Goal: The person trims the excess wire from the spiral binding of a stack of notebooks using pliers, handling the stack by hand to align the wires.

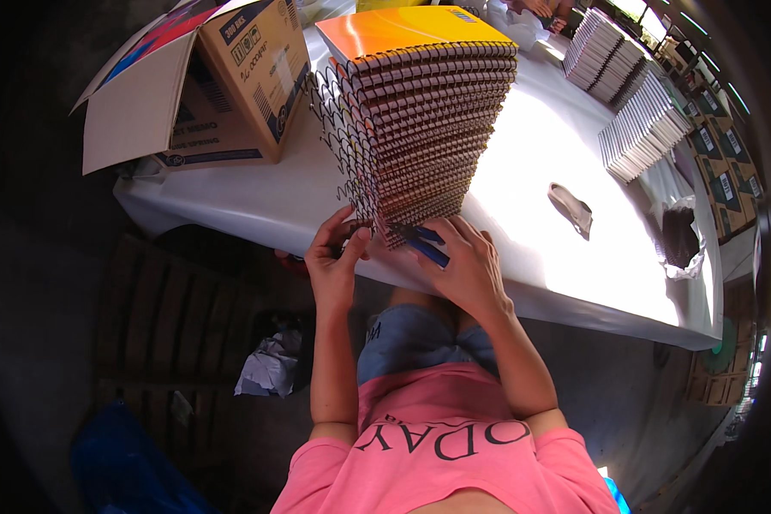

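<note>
A tall stack of spiral-bound notebooks (424, 111) stands at the near edge of the table, with an orange-yellow cover on top. Their bound edges face me, and loose ends of the wire coils (338, 137) stick out in loops on the left side. My right hand (469, 265) is closed around blue-handled cutting pliers (430, 246), whose jaws point at the lower left corner of the stack. Beside that corner, my left hand (336, 253) is closed with its thumb and fingers bent near the coil ends. What lies between those fingers is too small to make out.
An open cardboard box (240, 86) sits left of the stack on the white-covered table (522, 214). More notebook stacks (647, 128) stand at the far right, near other cartons (728, 171). A small pale object (570, 210) and a plastic bag (684, 244) lie on the right side.
</note>
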`<move>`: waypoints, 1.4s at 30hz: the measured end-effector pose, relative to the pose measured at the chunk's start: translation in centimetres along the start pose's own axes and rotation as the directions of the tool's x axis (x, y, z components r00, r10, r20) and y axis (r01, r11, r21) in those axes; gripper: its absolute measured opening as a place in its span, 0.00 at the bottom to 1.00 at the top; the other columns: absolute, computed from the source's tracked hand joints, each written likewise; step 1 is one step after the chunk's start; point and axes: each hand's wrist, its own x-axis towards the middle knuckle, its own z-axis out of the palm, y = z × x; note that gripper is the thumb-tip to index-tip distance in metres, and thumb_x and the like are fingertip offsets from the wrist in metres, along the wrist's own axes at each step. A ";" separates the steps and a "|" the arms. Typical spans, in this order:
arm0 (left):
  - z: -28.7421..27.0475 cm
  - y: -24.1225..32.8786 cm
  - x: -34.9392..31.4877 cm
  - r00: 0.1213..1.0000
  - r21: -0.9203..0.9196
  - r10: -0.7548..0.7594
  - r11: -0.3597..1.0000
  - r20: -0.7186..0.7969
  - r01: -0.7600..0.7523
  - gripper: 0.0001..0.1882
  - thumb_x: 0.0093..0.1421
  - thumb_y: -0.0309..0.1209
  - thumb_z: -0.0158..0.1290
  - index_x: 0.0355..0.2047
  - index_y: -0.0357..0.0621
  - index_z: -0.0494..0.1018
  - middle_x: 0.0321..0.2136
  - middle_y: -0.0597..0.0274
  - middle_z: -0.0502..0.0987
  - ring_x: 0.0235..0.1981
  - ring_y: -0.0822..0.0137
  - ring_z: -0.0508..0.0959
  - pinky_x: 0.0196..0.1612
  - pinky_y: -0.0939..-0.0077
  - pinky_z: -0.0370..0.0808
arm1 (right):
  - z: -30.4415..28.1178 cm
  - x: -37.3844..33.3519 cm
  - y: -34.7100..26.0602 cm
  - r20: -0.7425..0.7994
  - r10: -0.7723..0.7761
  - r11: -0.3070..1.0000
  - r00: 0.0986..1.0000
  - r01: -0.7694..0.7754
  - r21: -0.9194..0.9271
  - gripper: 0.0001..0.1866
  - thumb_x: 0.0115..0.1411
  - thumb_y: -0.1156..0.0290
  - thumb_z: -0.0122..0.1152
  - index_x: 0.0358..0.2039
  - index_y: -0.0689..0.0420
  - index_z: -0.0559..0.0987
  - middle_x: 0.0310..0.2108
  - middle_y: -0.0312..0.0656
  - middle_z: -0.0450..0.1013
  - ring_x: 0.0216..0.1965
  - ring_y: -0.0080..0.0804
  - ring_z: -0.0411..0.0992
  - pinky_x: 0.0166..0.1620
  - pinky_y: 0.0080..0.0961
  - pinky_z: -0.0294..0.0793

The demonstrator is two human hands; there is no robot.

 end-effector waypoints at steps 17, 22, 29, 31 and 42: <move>0.4 0.1 0.2 0.998 0.052 0.034 0.998 0.049 -0.037 0.15 0.56 0.28 0.59 0.42 0.32 0.74 0.28 0.63 0.77 0.24 0.75 0.71 0.28 0.81 0.69 | 1.1 0.4 -0.6 -0.065 -0.048 0.980 0.997 0.034 -0.196 0.23 0.43 0.68 0.68 0.42 0.50 0.74 0.32 0.35 0.70 0.39 0.36 0.71 0.39 0.32 0.65; 0.4 -0.5 0.4 0.999 -0.105 0.037 0.994 0.020 -0.035 0.15 0.55 0.25 0.59 0.42 0.32 0.74 0.29 0.61 0.77 0.24 0.75 0.72 0.28 0.81 0.70 | 0.1 0.2 -0.5 -0.020 0.004 0.999 1.000 -0.005 -0.046 0.23 0.44 0.70 0.67 0.44 0.50 0.73 0.32 0.36 0.71 0.40 0.38 0.71 0.44 0.33 0.66; 0.1 0.5 0.5 0.994 -0.080 -0.039 0.996 0.102 0.047 0.14 0.54 0.23 0.58 0.42 0.33 0.74 0.28 0.63 0.77 0.24 0.76 0.73 0.27 0.82 0.71 | -1.0 0.3 -0.7 -0.220 -0.132 0.980 0.967 0.093 -0.177 0.27 0.43 0.64 0.69 0.45 0.50 0.73 0.40 0.37 0.68 0.44 0.35 0.68 0.47 0.37 0.61; 0.2 0.5 0.6 0.994 -0.062 -0.030 0.997 0.108 0.037 0.14 0.54 0.23 0.59 0.41 0.33 0.74 0.28 0.63 0.77 0.23 0.77 0.73 0.27 0.82 0.71 | -0.8 0.5 -1.0 -0.201 -0.131 0.975 0.971 0.090 -0.204 0.27 0.42 0.63 0.70 0.45 0.50 0.73 0.40 0.37 0.68 0.44 0.34 0.68 0.46 0.36 0.61; 1.7 0.5 0.1 0.999 -0.026 0.038 0.999 0.006 -0.038 0.14 0.56 0.29 0.60 0.40 0.33 0.75 0.27 0.63 0.76 0.23 0.76 0.73 0.27 0.82 0.72 | 0.7 0.9 -0.7 -0.132 -0.092 0.988 0.987 0.074 -0.132 0.22 0.45 0.61 0.69 0.40 0.50 0.74 0.30 0.39 0.70 0.33 0.39 0.74 0.35 0.38 0.71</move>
